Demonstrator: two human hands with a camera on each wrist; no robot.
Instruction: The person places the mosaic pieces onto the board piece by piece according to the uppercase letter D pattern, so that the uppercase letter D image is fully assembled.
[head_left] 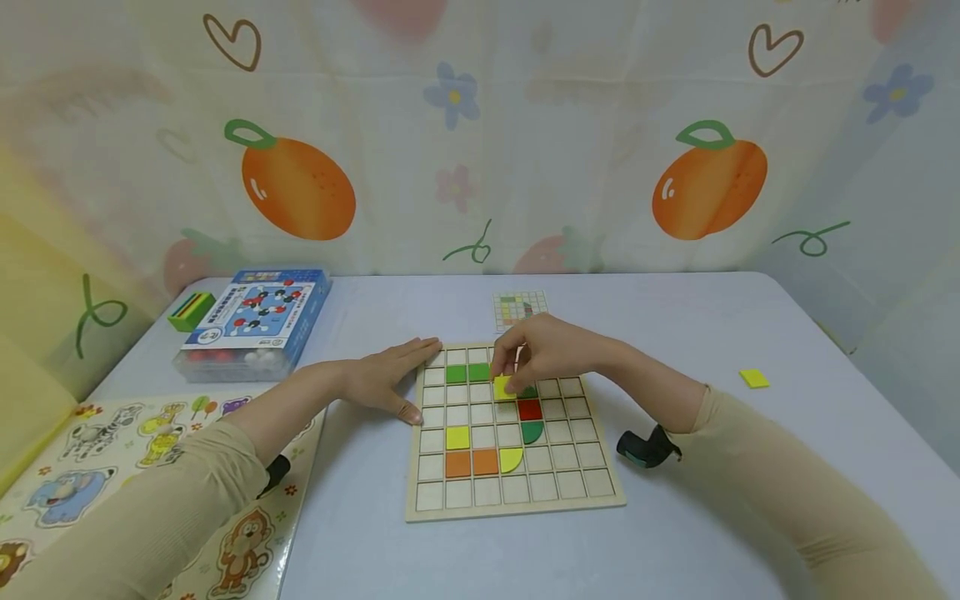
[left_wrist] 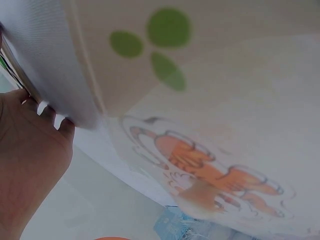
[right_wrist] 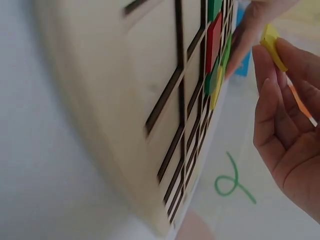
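A wooden grid board (head_left: 429, 497) lies on the white table, with coloured tiles in some of its cells. Over its upper middle, my right hand (head_left: 558, 346) pinches a yellow square tile (right_wrist: 272, 47) between thumb and fingers, lifted off the board in the right wrist view. My left hand (head_left: 382, 379) rests at the board's left edge, fingers and thumb spread along it. Green tiles (head_left: 467, 373) fill cells near the top. Lower down sit a red tile (head_left: 529, 409), a dark green rounded tile (head_left: 532, 432), a yellow square (head_left: 457, 437), orange tiles (head_left: 471, 463) and a yellow rounded tile (head_left: 511, 459).
Behind the board lies a small printed pattern card (head_left: 517, 308). One loose yellow square (head_left: 753, 379) is on the right of the table. To the left are a boxed molecule set (head_left: 251, 325), a green block (head_left: 192, 312) and an animal picture board (head_left: 296, 500).
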